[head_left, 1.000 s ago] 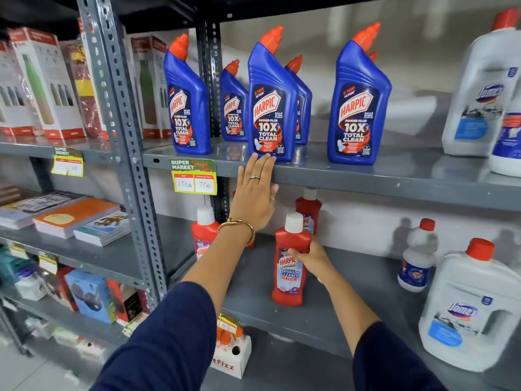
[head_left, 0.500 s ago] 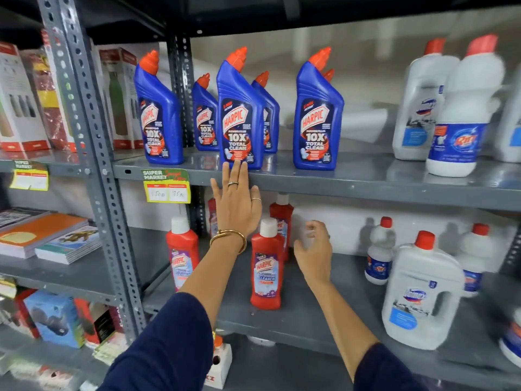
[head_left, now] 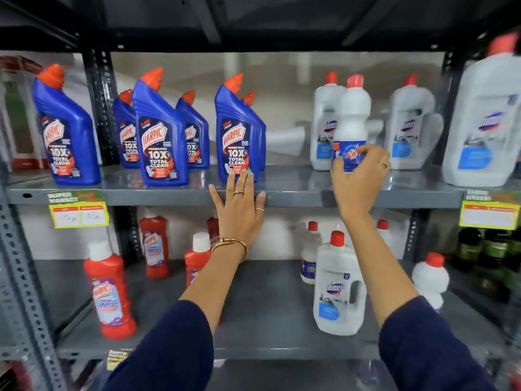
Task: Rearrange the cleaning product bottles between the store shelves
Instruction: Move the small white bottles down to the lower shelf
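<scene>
Several blue Harpic bottles (head_left: 162, 136) with orange caps stand on the upper grey shelf (head_left: 296, 197). To their right stands a slim white bottle with a red cap (head_left: 352, 114), and my right hand (head_left: 359, 179) wraps its fingers around the bottle's lower label. My left hand (head_left: 239, 210) lies flat with fingers apart against the upper shelf's front edge, just below a blue Harpic bottle (head_left: 235, 131). Red bottles with white caps (head_left: 108, 292) stand on the lower shelf (head_left: 267, 320), one (head_left: 197, 258) partly hidden behind my left forearm.
White Domex jugs (head_left: 410, 125) stand behind and beside the slim bottle, a large one (head_left: 485, 125) at far right. On the lower shelf are a white handled jug (head_left: 338, 289) and small white bottles (head_left: 430, 277). Yellow price tags (head_left: 79, 213) hang on the shelf edge.
My right hand let go of the red bottle on the lower shelf, rose to the upper shelf and closed on the slim white bottle. The view shifted right. My left hand stayed on the shelf edge.
</scene>
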